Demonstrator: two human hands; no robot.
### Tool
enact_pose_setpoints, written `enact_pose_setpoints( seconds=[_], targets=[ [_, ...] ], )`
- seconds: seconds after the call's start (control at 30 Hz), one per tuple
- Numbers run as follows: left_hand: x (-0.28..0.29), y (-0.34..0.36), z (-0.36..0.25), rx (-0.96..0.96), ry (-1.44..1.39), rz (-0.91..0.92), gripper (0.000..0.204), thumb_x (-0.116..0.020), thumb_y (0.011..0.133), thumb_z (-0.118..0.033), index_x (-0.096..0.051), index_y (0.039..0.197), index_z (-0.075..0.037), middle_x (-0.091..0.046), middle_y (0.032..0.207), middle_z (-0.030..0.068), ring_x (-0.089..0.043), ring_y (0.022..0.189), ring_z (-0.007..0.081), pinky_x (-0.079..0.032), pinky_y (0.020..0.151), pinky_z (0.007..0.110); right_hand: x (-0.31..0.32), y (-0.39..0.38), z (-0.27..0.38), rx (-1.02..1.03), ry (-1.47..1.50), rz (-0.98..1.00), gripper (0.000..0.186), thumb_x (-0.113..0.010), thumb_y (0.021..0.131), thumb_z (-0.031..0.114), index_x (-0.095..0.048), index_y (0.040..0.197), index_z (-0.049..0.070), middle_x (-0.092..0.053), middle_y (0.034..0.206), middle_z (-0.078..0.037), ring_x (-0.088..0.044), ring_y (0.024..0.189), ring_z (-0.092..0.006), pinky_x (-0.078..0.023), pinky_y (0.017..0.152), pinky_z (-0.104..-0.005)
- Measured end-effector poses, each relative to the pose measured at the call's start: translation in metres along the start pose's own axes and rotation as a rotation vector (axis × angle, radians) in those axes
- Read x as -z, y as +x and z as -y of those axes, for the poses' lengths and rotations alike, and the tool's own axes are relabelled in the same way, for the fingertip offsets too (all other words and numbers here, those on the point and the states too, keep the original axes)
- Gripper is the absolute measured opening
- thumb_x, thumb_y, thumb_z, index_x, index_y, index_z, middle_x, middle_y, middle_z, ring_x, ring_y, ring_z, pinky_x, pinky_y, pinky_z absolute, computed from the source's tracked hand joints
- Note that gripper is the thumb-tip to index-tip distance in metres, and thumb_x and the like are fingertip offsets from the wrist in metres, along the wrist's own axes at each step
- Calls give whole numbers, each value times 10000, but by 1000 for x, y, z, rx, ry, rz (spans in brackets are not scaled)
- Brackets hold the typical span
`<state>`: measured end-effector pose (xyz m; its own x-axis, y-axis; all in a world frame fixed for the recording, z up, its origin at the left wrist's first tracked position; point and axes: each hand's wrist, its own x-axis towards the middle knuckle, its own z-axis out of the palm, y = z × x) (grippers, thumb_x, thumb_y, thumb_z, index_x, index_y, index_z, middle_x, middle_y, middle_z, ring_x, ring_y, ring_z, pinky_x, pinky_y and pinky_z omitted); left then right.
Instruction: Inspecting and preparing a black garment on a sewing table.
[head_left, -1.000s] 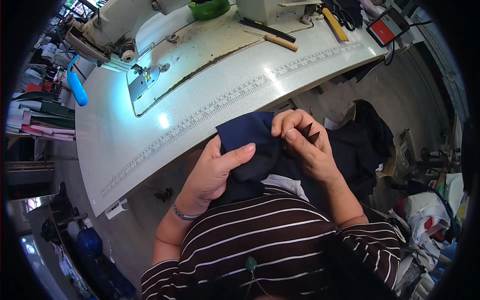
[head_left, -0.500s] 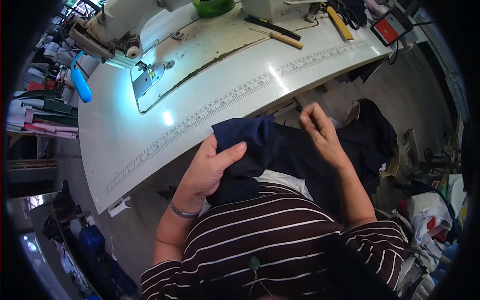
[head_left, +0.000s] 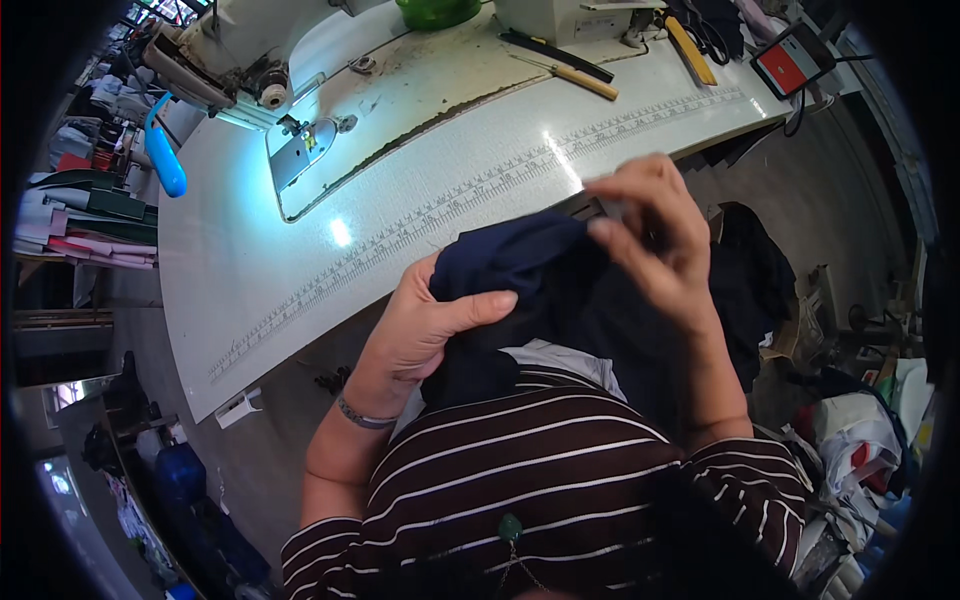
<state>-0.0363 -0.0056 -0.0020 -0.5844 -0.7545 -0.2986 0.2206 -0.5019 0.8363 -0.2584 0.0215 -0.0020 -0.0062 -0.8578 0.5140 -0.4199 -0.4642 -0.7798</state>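
A dark navy cloth (head_left: 500,255) is bunched over my lap, in front of the table edge. My left hand (head_left: 430,325) grips its left side, thumb laid across the top and the other fingers hidden beneath. At the cloth's upper right corner is my right hand (head_left: 665,235), slightly blurred. Its thumb and index finger point left with a gap between them, and the thumb tip is at the cloth's edge; whether it touches cannot be made out. More dark cloth (head_left: 640,320) hangs down to the right under my right forearm.
Beyond the cloth stands a white sewing table (head_left: 400,240) with a printed ruler strip. A lit sewing machine (head_left: 230,70) is at its left. A wooden-handled awl (head_left: 585,82), yellow-handled tool (head_left: 690,48) and red-black box (head_left: 790,65) lie farther back. Bagged cloth (head_left: 850,440) piles up at right.
My right hand has moved up and left to the cloth's corner, its fingers parting from a closed curl. The cloth's upper edge has risen slightly; my left hand keeps its hold.
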Motion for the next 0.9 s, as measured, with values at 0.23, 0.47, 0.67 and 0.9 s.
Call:
enact_pose_setpoints(
  seconds=[0.23,0.47,0.67,0.9],
  targets=[
    [1,8,13,39,-236,-45,298,-539,896,-138,-525,1170,-19,-598,1097,78,-582,990,143,-485,857,287,-20,-25,-1,278,-232,266,297,-688,618,36,-650,909,79,-558,830,-58,-575,660,-200,-453,531,-279],
    [11,3,20,-46,-362,-88,318,-481,927,-129,-469,1227,-24,-564,1162,82,-566,1029,158,-457,905,303,-28,-41,-2,443,-418,171,294,-609,620,39,-558,909,34,-598,866,-71,-566,626,-187,-441,504,-272],
    [0,0,16,-105,-344,-80,366,-457,943,-152,-409,1281,-21,-528,1213,91,-546,1065,166,-442,914,294,-23,-46,-4,220,-469,234,250,-635,645,33,-573,886,31,-594,834,-68,-566,624,-207,-423,505,-282],
    [-11,-5,-5,2,573,354,320,-461,950,-247,-525,1090,34,-613,868,115,-585,771,123,-456,666,258,22,-6,24,-125,275,255,529,-723,613,285,-618,1024,-31,-550,1131,-107,-531,799,-124,-392,640,-235]
  ],
)
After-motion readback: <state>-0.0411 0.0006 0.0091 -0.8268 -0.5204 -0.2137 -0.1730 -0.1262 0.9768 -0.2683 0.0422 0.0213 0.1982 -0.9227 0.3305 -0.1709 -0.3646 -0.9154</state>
